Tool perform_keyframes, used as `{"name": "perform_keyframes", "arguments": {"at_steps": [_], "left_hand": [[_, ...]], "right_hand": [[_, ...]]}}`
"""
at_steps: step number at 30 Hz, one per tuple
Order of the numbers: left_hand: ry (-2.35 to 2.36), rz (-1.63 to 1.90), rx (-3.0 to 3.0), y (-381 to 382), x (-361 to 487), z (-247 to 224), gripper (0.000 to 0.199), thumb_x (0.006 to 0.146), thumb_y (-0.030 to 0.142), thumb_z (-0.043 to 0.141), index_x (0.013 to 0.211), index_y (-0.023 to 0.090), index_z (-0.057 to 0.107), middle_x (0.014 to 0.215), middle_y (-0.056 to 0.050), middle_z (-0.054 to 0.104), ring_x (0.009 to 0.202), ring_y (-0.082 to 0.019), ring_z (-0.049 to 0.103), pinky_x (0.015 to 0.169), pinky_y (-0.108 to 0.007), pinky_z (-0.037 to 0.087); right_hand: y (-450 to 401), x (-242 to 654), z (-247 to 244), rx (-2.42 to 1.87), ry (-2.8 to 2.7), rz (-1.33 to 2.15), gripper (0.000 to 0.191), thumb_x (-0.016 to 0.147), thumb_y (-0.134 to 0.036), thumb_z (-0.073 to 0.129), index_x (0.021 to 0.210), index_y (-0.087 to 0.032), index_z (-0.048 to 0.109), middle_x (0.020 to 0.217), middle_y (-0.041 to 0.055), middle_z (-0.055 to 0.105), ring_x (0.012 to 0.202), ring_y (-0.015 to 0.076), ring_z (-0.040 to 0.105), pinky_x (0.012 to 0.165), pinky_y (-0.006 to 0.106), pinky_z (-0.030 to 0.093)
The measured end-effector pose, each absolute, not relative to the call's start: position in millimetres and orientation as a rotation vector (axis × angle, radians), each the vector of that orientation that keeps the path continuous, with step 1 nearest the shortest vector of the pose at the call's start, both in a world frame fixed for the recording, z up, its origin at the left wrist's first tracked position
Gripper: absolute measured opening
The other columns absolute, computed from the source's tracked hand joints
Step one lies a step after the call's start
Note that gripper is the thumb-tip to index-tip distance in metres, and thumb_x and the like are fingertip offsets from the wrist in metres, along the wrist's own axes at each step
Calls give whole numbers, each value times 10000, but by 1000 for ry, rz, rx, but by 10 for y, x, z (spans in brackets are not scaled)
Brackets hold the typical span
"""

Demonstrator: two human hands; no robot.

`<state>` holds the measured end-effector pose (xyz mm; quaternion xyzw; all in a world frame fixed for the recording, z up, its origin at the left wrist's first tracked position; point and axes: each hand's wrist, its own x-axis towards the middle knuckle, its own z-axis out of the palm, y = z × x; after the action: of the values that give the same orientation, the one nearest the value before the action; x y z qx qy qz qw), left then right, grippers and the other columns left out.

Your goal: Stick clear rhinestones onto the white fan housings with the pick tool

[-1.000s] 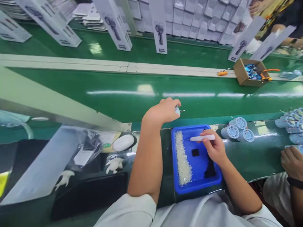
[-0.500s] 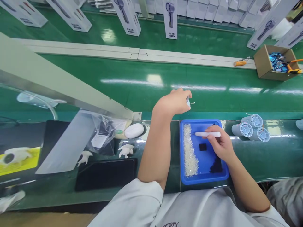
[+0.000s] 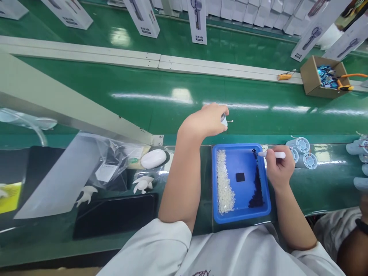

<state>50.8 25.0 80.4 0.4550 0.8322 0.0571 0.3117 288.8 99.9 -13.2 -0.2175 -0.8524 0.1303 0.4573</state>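
My right hand (image 3: pixel 279 168) grips a white pen-shaped tool (image 3: pixel 278 155), its tip over the black bits (image 3: pixel 257 191) along the right side of a blue tray (image 3: pixel 218 220). Down the tray's left side lies a heap of clear, whitish bits (image 3: pixel 224 186). A small black square (image 3: pixel 240 177) sits mid-tray. Beyond the tray, my left hand (image 3: pixel 211 119) is closed around a pale blue part (image 3: pixel 224 120) with a short wire sticking out; most of it is hidden by the fingers.
Several pale blue cylinders with finned ends (image 3: pixel 310 161) stand right of the tray. Leftward lie a white mouse (image 3: pixel 153 158), a white turtle-shaped piece (image 3: pixel 143 184), a black slab (image 3: pixel 115 214) and plastic bags (image 3: pixel 106 172). A cardboard box (image 3: pixel 312 78) is at back right. Another person's arm shows lower right.
My right hand has moved the pen-shaped tool from the clear bits across to the black bits on the tray's right. My left hand keeps hold of the pale blue part. The view has shifted slightly.
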Motion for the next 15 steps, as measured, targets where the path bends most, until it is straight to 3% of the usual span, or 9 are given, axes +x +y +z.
{"name": "perform_keyframes", "arguments": {"at_steps": [6, 15], "left_hand": [[2208, 277, 1226, 249, 501, 805, 448, 911, 252, 592, 1355, 288, 541, 1380, -11, 465, 1132, -203, 515, 791, -308, 445], [2220, 519, 1251, 240, 483, 821, 539, 875, 243, 649, 1395, 222, 511, 1396, -21, 494, 1184, -210, 502, 936, -331, 437]], "right_hand": [[1032, 2888, -155, -555, -2100, 339, 114, 920, -101, 599, 879, -161, 512, 753, -7, 561, 691, 83, 514, 644, 221, 409], [1022, 2848, -130, -529, -2137, 328, 129, 918, -96, 593, 859, -160, 498, 761, -20, 545, 692, 80, 495, 627, 210, 394]]}}
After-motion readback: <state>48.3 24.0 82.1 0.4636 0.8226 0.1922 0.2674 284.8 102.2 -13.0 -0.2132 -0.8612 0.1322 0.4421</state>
